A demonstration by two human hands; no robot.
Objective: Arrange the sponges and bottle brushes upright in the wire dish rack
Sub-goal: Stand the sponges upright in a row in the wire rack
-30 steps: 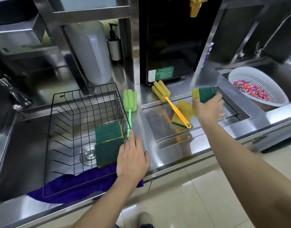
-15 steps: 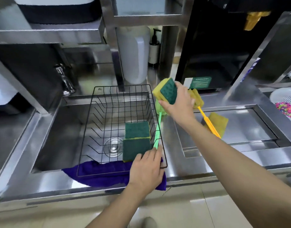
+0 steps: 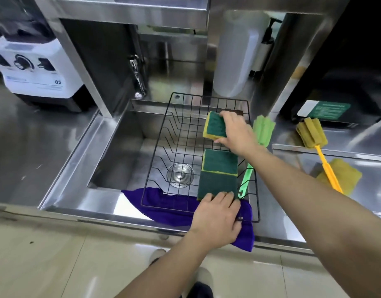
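Note:
A black wire dish rack (image 3: 163, 134) sits over the sink. Two green-and-yellow sponges (image 3: 219, 173) stand on edge at its right side. My right hand (image 3: 236, 134) holds a third green-and-yellow sponge (image 3: 215, 127) above the rack, just behind those two. My left hand (image 3: 217, 218) rests on the rack's front right rim and the purple cloth, fingers touching the nearest sponge. A green bottle brush (image 3: 263, 130) lies along the rack's right edge. A yellow bottle brush (image 3: 312, 134) lies on the counter to the right, across a yellow sponge (image 3: 344, 177).
A purple cloth (image 3: 176, 205) lies under the rack's front edge. The sink drain (image 3: 180, 174) shows through the wires. A tap (image 3: 138, 78) stands behind the sink, a white blender base (image 3: 34, 69) at left, and a translucent jug (image 3: 234, 54) behind the rack.
My right hand has carried the sponge from the counter leftward over the rack and lowered it behind the two standing sponges. My left hand has stayed at the rack's front right corner.

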